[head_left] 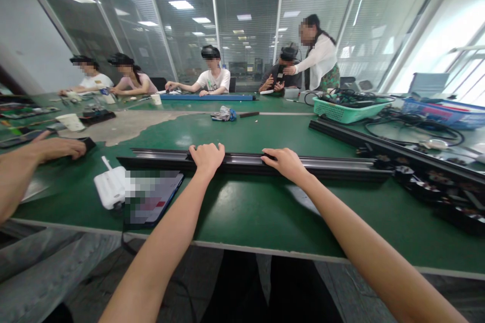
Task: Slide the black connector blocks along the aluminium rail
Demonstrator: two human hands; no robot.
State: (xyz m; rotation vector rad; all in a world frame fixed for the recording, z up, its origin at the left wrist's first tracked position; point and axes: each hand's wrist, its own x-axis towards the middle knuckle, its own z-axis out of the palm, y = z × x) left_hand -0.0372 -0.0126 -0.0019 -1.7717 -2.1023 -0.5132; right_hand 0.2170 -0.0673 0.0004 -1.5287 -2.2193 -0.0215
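A long black metal rail (pixel 242 161) with a shiny inner channel lies crosswise on the green table (pixel 235 212). My left hand (pixel 207 155) rests over the rail left of its middle, fingers curled round its far edge. Farther right, my right hand (pixel 284 162) has its fingers wrapped on the same rail. Left of my left forearm lie a tablet (pixel 161 197) with a blurred screen and a white device (pixel 109 186).
A person's hand (pixel 62 149) is at the left by a black object. Black strips (pixel 364 139) and dark parts (pixel 428 181) lie right. Behind are a green basket (pixel 350 110), a crumpled cloth (pixel 224 113), a blue bar (pixel 208 97) and several seated people.
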